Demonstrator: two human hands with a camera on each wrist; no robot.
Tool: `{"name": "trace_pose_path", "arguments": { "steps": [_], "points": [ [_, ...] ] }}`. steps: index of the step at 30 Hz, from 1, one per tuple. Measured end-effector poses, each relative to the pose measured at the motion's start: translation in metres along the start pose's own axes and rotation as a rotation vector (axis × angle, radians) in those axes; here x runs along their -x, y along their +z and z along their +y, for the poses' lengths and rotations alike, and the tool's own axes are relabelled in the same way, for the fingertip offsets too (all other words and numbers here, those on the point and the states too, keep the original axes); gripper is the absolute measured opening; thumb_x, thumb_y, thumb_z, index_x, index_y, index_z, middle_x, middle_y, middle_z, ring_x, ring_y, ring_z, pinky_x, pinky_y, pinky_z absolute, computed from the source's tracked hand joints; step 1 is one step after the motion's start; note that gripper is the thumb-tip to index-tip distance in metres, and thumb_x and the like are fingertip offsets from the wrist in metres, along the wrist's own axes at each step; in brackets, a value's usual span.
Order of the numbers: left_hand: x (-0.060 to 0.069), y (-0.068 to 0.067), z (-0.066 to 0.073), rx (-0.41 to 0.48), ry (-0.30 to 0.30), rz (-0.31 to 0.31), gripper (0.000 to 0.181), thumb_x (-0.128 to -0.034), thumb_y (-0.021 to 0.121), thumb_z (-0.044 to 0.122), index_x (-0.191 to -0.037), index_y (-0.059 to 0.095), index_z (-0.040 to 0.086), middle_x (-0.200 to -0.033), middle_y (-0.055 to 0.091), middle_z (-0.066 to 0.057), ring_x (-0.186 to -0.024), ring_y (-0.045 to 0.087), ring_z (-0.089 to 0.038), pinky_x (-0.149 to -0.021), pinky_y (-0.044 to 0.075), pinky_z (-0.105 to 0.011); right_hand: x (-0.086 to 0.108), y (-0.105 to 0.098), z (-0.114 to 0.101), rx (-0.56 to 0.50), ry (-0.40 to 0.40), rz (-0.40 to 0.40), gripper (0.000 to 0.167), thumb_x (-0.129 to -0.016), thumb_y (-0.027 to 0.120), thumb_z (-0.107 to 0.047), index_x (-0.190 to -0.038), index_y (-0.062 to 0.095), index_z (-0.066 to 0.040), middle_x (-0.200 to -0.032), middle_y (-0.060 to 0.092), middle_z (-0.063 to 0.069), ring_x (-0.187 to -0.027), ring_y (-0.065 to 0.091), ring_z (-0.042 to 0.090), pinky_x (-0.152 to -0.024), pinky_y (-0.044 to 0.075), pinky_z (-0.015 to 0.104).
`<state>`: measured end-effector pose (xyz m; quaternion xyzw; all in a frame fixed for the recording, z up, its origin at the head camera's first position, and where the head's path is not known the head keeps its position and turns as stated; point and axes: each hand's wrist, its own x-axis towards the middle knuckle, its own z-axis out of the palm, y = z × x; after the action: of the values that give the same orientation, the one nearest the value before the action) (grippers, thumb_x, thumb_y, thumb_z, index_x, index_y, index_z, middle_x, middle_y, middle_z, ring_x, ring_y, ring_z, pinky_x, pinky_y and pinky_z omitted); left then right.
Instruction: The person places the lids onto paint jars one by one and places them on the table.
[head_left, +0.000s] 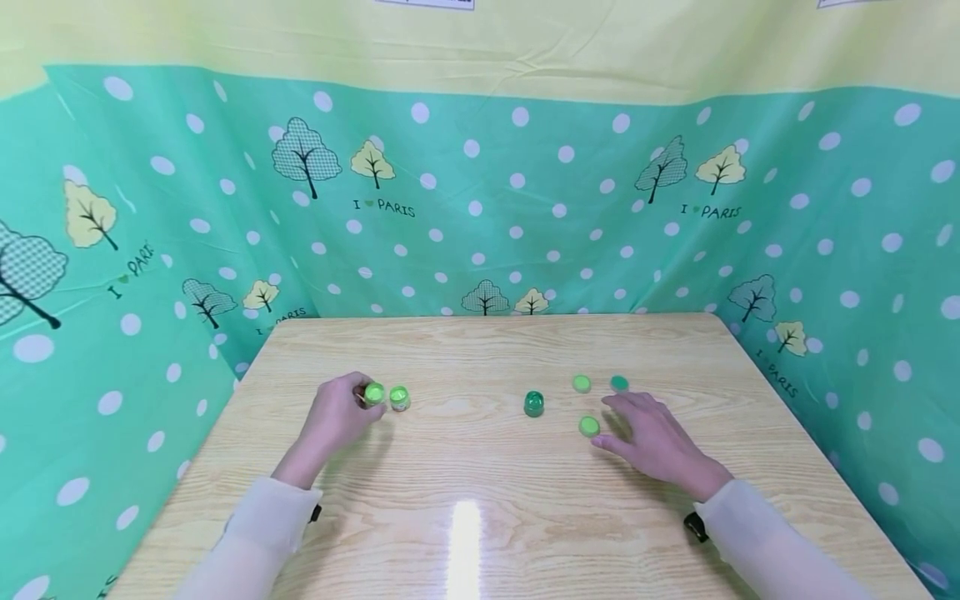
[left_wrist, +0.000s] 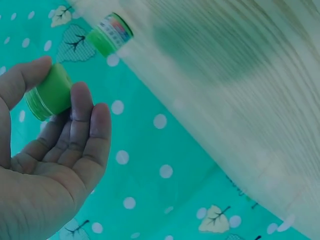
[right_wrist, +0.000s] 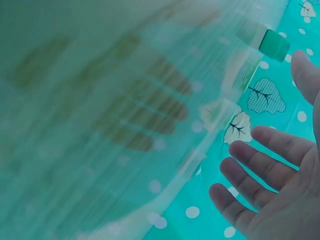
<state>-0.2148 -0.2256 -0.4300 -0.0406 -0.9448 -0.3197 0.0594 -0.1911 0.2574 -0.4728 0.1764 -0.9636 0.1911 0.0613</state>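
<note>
Wearing a plain whitish left sleeve (head_left: 258,529) and a matching right sleeve (head_left: 757,529), kinda loose, full wrist length. Also sporting a tiny left black bit (head_left: 315,513) and a chunkier right black bit (head_left: 696,527), peeking out underneath. Going bare on left hand (head_left: 337,419) and right hand (head_left: 654,437).

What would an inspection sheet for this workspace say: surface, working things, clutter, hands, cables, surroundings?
Surface: wood-grain table, with bright glare toward the near edge
Job's things: held jar, light green; second light-green jar just right of it; dark-green jar right of the middle; far light-green lid, near light-green lid and dark-green lid further right
Clutter: nothing seen
Hands: left hand grips the held jar; right hand, beside the lids, holds nothing
Cables: nothing seen
Surroundings: green dotted cloth with printed trees
</note>
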Motion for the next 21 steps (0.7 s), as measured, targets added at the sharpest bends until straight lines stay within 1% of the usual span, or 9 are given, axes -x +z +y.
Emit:
{"name": "trace_pose_path", "arguments": {
  "steps": [6,12,17,21],
  "points": [
    [0.004,0.006,0.012,0.027,0.042,-0.007,0.029,-0.0833,0.083,0.012,-0.106,0.07,0.0,-0.089,0.069,-0.007,-0.078,0.062,-0.019,-0.069,0.054,-0.034,-0.003,0.001,-0.005,0.0,0.023,-0.017,0.071,-0.088,0.078,-0.048,-0.141,0.058,-0.005,-0.147,0.052,0.024,-0.139,0.042,0.048,-0.11,0.034,0.066],
    [0.006,0.013,0.022,0.044,0.065,-0.028,0.028,-0.083,0.083,0.011,-0.106,0.07,0.001,-0.089,0.069,-0.006,-0.079,0.063,-0.018,-0.07,0.055,-0.033,-0.006,0.003,-0.007,0.018,0.014,-0.02,0.069,-0.087,0.08,-0.044,-0.14,0.06,-0.005,-0.144,0.055,0.024,-0.137,0.044,0.047,-0.11,0.035,0.065],
    [0.008,0.017,0.03,0.059,0.059,-0.033,0.029,-0.0826,0.083,0.01,-0.107,0.07,0.002,-0.09,0.069,-0.005,-0.08,0.063,-0.018,-0.072,0.055,-0.034,-0.01,0.004,-0.008,0.027,0.011,-0.021,0.065,-0.086,0.082,-0.04,-0.137,0.062,-0.005,-0.142,0.057,0.023,-0.139,0.043,0.047,-0.111,0.035,0.064],
    [0.009,0.021,0.035,0.078,0.051,-0.039,0.029,-0.0825,0.082,0.009,-0.108,0.07,0.003,-0.092,0.069,-0.004,-0.081,0.063,-0.017,-0.073,0.056,-0.034,-0.012,0.004,-0.01,0.015,-0.01,-0.026,0.061,-0.086,0.083,-0.036,-0.133,0.064,-0.003,-0.137,0.06,0.022,-0.139,0.043,0.048,-0.111,0.034,0.064]
  ]
}}
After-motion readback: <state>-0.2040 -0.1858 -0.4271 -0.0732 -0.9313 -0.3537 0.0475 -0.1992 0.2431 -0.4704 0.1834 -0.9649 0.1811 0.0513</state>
